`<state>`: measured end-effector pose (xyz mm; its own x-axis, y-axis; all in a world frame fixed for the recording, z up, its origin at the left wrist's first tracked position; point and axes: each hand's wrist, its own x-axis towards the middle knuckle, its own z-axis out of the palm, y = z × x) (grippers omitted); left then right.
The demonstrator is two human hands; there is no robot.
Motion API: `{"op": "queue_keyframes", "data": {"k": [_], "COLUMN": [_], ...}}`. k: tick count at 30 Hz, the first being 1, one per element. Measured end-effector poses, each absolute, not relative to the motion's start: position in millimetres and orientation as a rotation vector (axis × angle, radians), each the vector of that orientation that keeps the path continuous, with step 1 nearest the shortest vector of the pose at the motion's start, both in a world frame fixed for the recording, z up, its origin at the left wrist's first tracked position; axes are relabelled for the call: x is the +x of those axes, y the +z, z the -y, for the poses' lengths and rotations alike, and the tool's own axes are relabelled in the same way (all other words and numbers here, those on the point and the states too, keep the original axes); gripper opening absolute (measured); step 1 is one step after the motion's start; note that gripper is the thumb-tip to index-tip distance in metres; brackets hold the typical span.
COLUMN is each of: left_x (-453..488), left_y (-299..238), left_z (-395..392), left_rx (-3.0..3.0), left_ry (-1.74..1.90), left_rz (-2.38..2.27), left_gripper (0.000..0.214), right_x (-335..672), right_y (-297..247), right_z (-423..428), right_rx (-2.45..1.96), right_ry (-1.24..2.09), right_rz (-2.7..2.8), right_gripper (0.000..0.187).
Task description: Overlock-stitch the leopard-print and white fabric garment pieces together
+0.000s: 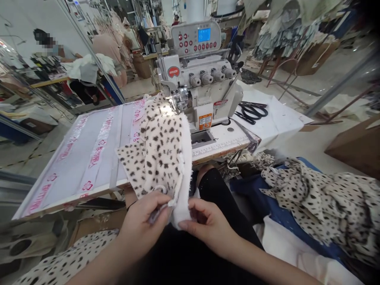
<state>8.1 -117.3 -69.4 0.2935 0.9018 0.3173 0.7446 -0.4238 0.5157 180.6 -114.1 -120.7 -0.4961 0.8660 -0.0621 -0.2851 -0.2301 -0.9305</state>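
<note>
Your left grip and right grip pinch tightly on white-lined cream spotted plush fabric, draped over the grey sewing desk's near edge below the white overlock machine. A loose pinch could let the slippery layers shift out of line.

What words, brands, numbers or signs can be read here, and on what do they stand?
Blue display of the overlock machine: perhaps "6", blurred.
Red oval badge: too small to read.
Orange label: too small.
Ruler: numbers too small.
Pink characters on the grey board: too blurred.
</note>
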Motion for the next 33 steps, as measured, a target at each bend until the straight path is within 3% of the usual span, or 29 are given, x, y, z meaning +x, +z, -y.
{"op": "queue_keyframes", "data": {"k": [7, 20, 33], "left_x": [5.2, -6.3, -19.0], "left_y": [-78.2, -89.6, -99.9], "left_z": [118.5, 123.1, 127.2], "left_rx": [2.229, 2.114, 1.954], "left_ry": [0.859, 0.82, 0.801], "left_rz": [-1.605, -1.772, -1.863], "left_gripper": [0.01, 0.02, 0.029], "right_x": [187.2, 195.9, 204.3], "right_y": [-133.1, -154.8, -177.8], "right_z": [118.7, 133.5, 144.6], "right_rx": [-0.658, -0.845, -0.766], "right_ry": [2.171, 1.845, 1.953], "right_rz": [0.842, 0.961, 0.686], "right_gripper": [0.034, 0.022, 0.028]}}
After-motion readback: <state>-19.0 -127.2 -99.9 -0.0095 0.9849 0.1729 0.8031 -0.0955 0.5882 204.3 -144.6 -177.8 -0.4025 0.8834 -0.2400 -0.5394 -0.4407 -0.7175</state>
